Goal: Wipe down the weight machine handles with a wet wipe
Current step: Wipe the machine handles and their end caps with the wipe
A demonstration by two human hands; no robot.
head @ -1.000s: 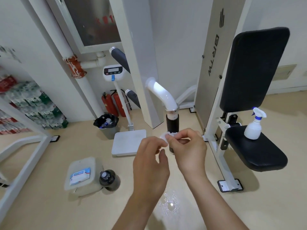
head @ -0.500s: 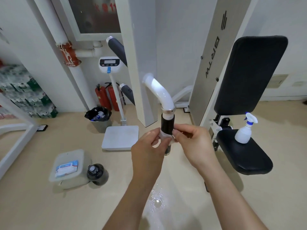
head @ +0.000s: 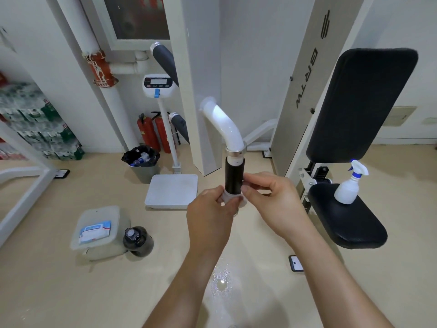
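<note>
A white bent machine arm ends in a black handle grip (head: pixel 233 177) that hangs down in the middle of the view. A thin white wet wipe (head: pixel 233 197) is wrapped around the lower end of this grip. My left hand (head: pixel 210 216) pinches the wipe from the left, and my right hand (head: pixel 274 200) pinches it from the right. The bottom tip of the grip is hidden behind my fingers. Two more dark handle grips (head: pixel 165 60) stick out behind the white post.
The black seat (head: pixel 354 223) at right carries a white spray bottle (head: pixel 350 185). On the floor at left lie a wipes box (head: pixel 97 233), a dark bottle (head: pixel 137 241), a white scale (head: pixel 172 190) and a bin (head: pixel 142 162). A wet patch (head: pixel 221 280) shines below my arms.
The view has drawn closer to the handle. My hands brought the wipe from in front of the grip onto it and now hold it wrapped around the grip's lower end.
</note>
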